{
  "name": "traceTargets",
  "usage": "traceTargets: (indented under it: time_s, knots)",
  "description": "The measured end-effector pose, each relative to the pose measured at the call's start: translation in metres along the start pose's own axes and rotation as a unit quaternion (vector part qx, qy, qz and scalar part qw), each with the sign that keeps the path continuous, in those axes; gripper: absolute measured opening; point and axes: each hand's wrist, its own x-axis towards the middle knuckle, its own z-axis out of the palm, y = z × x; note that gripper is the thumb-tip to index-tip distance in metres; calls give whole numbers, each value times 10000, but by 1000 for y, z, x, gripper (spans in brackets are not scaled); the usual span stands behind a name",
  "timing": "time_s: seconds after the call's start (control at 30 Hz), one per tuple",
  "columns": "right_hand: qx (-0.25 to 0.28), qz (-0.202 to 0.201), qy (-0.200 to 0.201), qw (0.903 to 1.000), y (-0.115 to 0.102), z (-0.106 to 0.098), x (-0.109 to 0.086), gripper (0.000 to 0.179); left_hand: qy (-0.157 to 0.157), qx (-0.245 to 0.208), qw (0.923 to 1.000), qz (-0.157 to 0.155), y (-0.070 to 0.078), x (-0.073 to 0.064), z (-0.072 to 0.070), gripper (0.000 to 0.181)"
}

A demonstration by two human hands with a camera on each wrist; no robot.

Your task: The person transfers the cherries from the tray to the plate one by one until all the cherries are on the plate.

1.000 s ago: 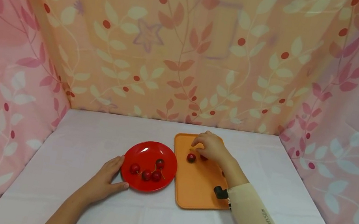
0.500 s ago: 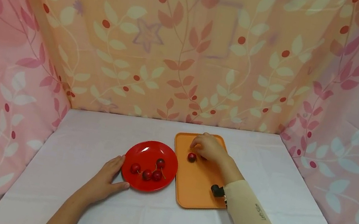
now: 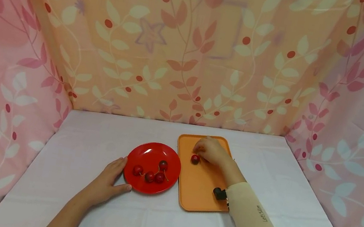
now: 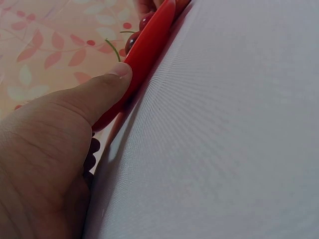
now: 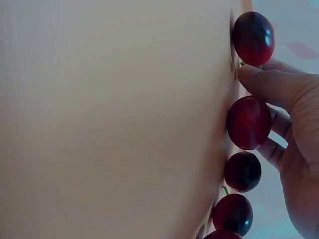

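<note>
My left hand [image 3: 106, 185] rests at the left edge of a red plate [image 3: 146, 152], its fingers along the side and its thumb at the front rim. In the left wrist view the thumb [image 4: 112, 82] lies straight against the plate's rim. Several cherries, one of them a cherry with a stem [image 3: 138, 170], sit on the plate. Over the orange tray [image 3: 195, 191], my right hand [image 3: 213, 151] has its fingers bent down by a dark red cherry [image 3: 195, 159]. In the right wrist view, thumb and forefinger pinch the stem of the top cherry [image 5: 253, 39].
The tray stands right beside the plate on a white-covered table [image 3: 144, 224]. More cherries, such as a large cherry [image 5: 249, 122], line up near the right hand in the right wrist view. A flowered cloth [image 3: 182, 69] closes off the back and sides.
My right hand has lowered slightly toward the cherry on the tray and its fingers have drawn in at the stem; the right forearm has shifted a little left. The left hand and plate stay put.
</note>
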Motion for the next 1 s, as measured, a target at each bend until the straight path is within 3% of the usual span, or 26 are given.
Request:
traceTargets:
  time_s: [0.27, 0.6, 1.0]
  knots:
    - [192, 137, 64, 9997, 1, 0, -2, 12, -51, 2, 10000, -47, 0, 0, 0, 105]
    - [315, 599, 40, 9977, -4, -6, -2, 7, -17, -17, 10000, -23, 0, -1, 1, 105]
    - [283, 740, 259, 9965, -4, -4, -4, 7, -35, -2, 10000, -80, 2, 0, -1, 105]
